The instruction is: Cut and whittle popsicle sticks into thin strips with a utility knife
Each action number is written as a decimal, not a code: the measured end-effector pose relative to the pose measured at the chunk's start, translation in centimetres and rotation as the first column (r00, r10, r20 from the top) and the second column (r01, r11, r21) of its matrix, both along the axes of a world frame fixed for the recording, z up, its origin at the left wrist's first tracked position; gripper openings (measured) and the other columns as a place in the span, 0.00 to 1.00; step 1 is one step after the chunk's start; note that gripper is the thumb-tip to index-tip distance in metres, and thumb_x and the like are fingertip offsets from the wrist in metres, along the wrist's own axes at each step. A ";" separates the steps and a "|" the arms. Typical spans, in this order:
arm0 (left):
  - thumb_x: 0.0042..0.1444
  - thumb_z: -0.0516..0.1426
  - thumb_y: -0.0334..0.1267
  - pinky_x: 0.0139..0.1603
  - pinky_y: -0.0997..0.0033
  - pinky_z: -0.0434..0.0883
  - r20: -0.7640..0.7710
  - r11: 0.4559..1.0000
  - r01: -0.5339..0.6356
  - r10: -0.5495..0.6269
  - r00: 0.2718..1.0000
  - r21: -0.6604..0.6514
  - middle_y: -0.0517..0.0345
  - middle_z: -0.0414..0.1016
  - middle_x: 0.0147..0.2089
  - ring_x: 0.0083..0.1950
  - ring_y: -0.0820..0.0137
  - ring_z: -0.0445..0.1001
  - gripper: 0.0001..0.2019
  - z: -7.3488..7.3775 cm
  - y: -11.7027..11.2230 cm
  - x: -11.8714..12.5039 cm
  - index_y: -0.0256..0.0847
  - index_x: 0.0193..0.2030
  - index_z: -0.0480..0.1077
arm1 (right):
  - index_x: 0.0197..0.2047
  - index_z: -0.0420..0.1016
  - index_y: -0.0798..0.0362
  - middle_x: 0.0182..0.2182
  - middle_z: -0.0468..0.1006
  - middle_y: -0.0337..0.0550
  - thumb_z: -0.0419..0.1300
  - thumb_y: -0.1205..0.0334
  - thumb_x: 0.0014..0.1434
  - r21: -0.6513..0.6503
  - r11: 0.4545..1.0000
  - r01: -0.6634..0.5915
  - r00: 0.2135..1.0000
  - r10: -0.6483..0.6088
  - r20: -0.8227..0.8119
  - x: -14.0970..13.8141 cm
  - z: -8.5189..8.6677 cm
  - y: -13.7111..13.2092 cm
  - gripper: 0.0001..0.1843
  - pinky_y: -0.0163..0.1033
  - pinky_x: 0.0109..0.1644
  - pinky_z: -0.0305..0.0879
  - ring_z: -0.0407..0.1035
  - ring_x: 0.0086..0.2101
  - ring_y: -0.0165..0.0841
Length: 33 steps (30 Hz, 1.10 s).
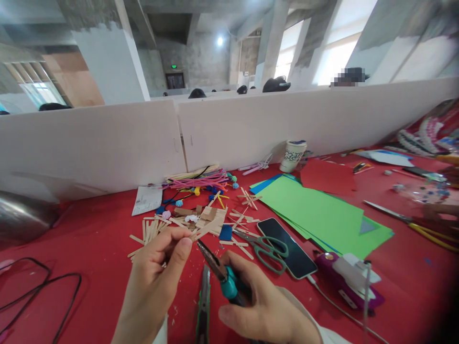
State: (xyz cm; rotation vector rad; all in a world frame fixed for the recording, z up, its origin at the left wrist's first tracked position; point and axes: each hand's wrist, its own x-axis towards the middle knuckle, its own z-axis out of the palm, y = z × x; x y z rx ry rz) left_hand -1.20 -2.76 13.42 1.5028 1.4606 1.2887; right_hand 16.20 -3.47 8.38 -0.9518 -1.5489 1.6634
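Observation:
Between the thumb and forefinger of my left hand [161, 270] is a flat wooden craft stick [207, 230], its free end pointing up to the right. My right hand [258, 301] is wrapped round the teal handles of a pair of pliers [215, 263]. The jaws of the pliers reach up toward the stick, close to my left fingertips; whether they touch it I cannot tell. Below the pliers a utility knife [203, 306] lies on the red table [96, 286]. Behind my left hand are a pile of loose craft sticks [152, 229] and a panel of joined sticks [208, 217].
Green-handled scissors [268, 251] lie against a phone [287, 248] with a cable. Green paper sheets [315, 210], a purple power strip [349, 282] and a paper cup [292, 156] are to the right. Pink pipe cleaners [201, 180] lie before a white partition [143, 143]. Another person's hand [441, 212] shows at right.

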 end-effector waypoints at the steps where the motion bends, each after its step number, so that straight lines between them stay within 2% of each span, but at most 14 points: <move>1: 0.54 0.56 0.50 0.24 0.79 0.63 -0.002 1.000 0.002 -0.002 1.000 -0.001 0.62 0.67 0.24 0.25 0.75 0.63 0.13 0.1 0.0 0.1 0.41 0.34 0.71 | 0.37 0.61 0.52 0.24 0.61 0.32 0.62 0.59 0.44 0.003 1.000 -0.001 1.000 0.001 -0.001 0.0 0.1 0.0 0.18 0.31 0.27 0.52 0.52 0.24 0.24; 8: 0.54 0.55 0.49 0.23 0.79 0.61 0.010 0.999 0.040 -0.040 0.999 -0.011 0.63 0.66 0.23 0.24 0.75 0.61 0.13 0.0 -0.2 0.2 0.40 0.32 0.70 | 0.35 0.60 0.52 0.23 0.57 0.30 0.60 0.61 0.46 0.000 1.000 -0.014 0.999 0.014 -0.051 -0.1 0.1 -0.1 0.14 0.31 0.26 0.50 0.50 0.24 0.24; 19: 0.54 0.55 0.49 0.23 0.79 0.61 -0.011 0.999 0.030 -0.030 0.999 -0.014 0.62 0.67 0.24 0.24 0.75 0.62 0.14 -0.3 -0.1 0.0 0.40 0.33 0.72 | 0.36 0.62 0.52 0.26 0.59 0.34 0.62 0.52 0.49 -0.002 0.999 -0.047 0.991 0.046 -0.129 0.2 0.2 0.0 0.17 0.31 0.29 0.54 0.52 0.26 0.25; 25: 0.55 0.55 0.51 0.25 0.79 0.64 0.006 0.999 0.026 -0.025 1.000 -0.025 0.60 0.70 0.27 0.27 0.74 0.65 0.15 -0.5 -0.3 -0.1 0.40 0.36 0.71 | 0.36 0.61 0.52 0.25 0.58 0.33 0.62 0.55 0.48 -0.014 0.999 -0.039 0.991 0.037 -0.131 0.1 -0.2 0.1 0.16 0.31 0.28 0.52 0.52 0.26 0.25; 30: 0.55 0.55 0.51 0.22 0.80 0.59 0.036 1.000 -0.001 0.002 0.999 -0.031 0.64 0.64 0.23 0.23 0.77 0.58 0.16 -0.1 -0.5 0.3 0.39 0.34 0.69 | 0.36 0.61 0.52 0.24 0.58 0.31 0.62 0.58 0.47 -0.037 0.998 -0.052 0.992 0.047 -0.121 0.1 -0.4 0.1 0.16 0.31 0.27 0.51 0.51 0.24 0.24; 33: 0.55 0.55 0.51 0.21 0.80 0.59 0.042 1.000 -0.003 0.004 0.999 -0.027 0.64 0.63 0.23 0.23 0.77 0.57 0.16 0.0 -0.4 0.4 0.39 0.33 0.69 | 0.36 0.61 0.52 0.23 0.57 0.31 0.62 0.58 0.47 -0.039 0.998 -0.057 0.992 0.052 -0.119 0.1 -0.1 0.1 0.16 0.31 0.26 0.49 0.51 0.24 0.24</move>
